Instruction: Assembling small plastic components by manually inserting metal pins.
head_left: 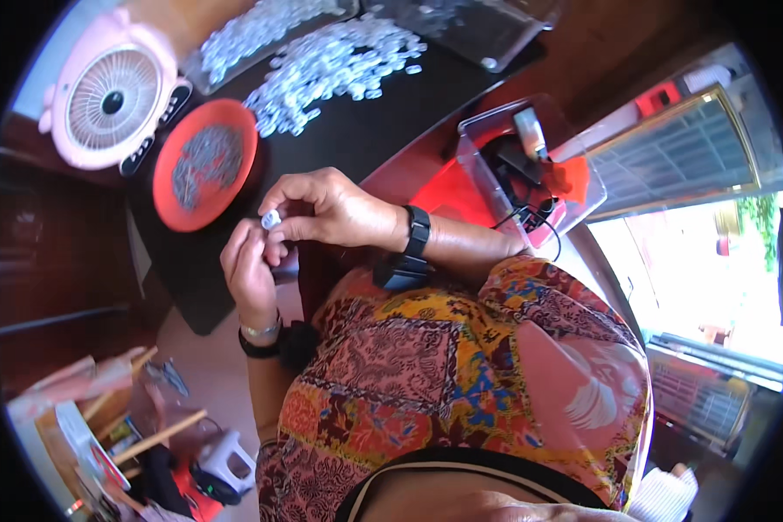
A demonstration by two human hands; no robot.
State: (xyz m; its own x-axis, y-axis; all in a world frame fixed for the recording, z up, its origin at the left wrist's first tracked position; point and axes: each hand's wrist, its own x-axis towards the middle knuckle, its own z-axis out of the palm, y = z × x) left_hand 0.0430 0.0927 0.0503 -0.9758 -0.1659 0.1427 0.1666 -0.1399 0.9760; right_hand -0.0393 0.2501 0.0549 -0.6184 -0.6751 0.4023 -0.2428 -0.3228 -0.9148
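White plastic piece [271, 219] sat between our hands by the counter's [357, 139] near edge, pinched in the fingers of our right hand [322, 209]; our left hand's [250, 274] fingers bunched close beneath, and we could not tell whether they gripped it too. We judged it light, stiff and perhaps slippery, best held by its sides. Toward the left edge, an orange dish [187, 218] of grey bits [209, 163] could obstruct us; loose white pieces [348, 70] lay beyond.
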